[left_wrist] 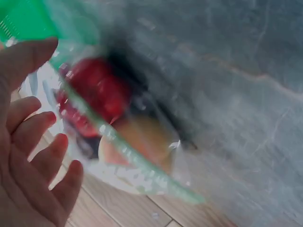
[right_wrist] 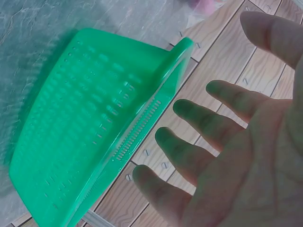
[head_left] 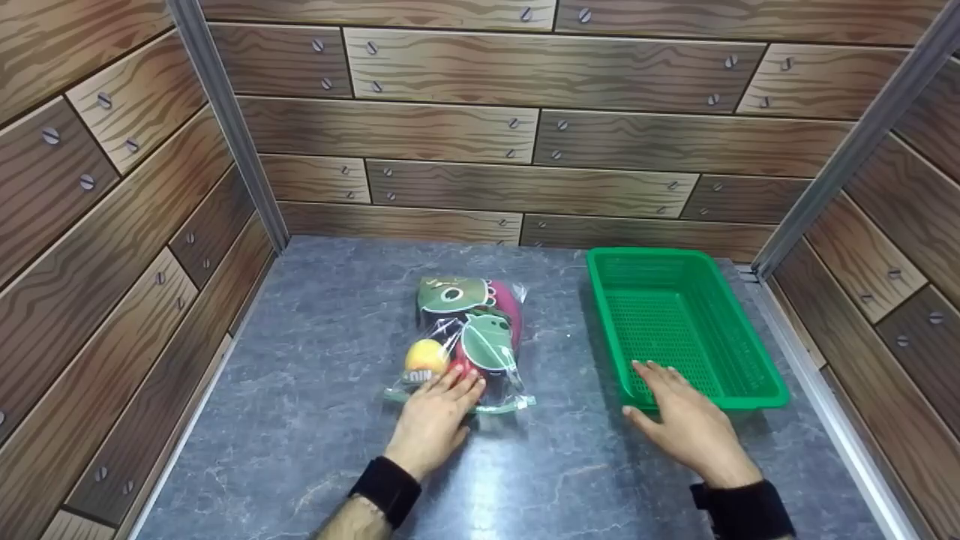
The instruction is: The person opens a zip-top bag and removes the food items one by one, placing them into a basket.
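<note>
In the head view a clear zip bag (head_left: pixel 517 367) with a green seal strip lies mid-table. It contains a round yellow item (head_left: pixel 427 355), something red (head_left: pixel 463 365) and dark pieces printed with green shapes. My left hand (head_left: pixel 433 421) reaches over the bag's near edge, fingers extended and overlapping the red item. The left wrist view shows those fingers relaxed beside the seal strip (left_wrist: pixel 128 149), not curled round anything. To the right, my right hand (head_left: pixel 694 427) is spread over the near left corner of a green plastic basket (head_left: pixel 750 337). Its fingers look loose in the right wrist view.
Wood-patterned walls (head_left: pixel 450 135) enclose the grey marbled tabletop (head_left: pixel 300 360) at the back and both sides. Metal corner posts (head_left: pixel 232 120) join the walls. The basket stands near the right wall and has a perforated floor.
</note>
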